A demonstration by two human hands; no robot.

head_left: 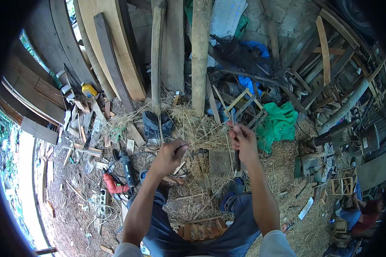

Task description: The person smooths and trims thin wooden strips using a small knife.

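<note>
- While the R hand [244,140] grips a slim tool [237,161], prob. a knife, approx 1 o'clock, the L hand [170,157] is curled closed, approx 11; can't tell if it's on the thin strip [161,127] at its 11.
- Tool: prob. light, stiff; hold dark lower end.
- Strip: likely springy.

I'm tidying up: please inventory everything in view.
Posts: two, tan, upper middle
Planks: many, brown, upper left
Bottle: one, yellow, upper left
Wood scraps: many, tan, left
Power tool: one, red, lower left
Grinder: one, dark, beside power tool
Power strip: one, white, below these
Plastic sheet: one large, green, right
Straw: one pile, tan, centre
Slim tool: one, dark, in right hand
Co-worker: one, red top, lower right
Left hand: one, bare, centre
Right hand: one, bare, centre right
Legs: two, blue trousers, bottom
</note>
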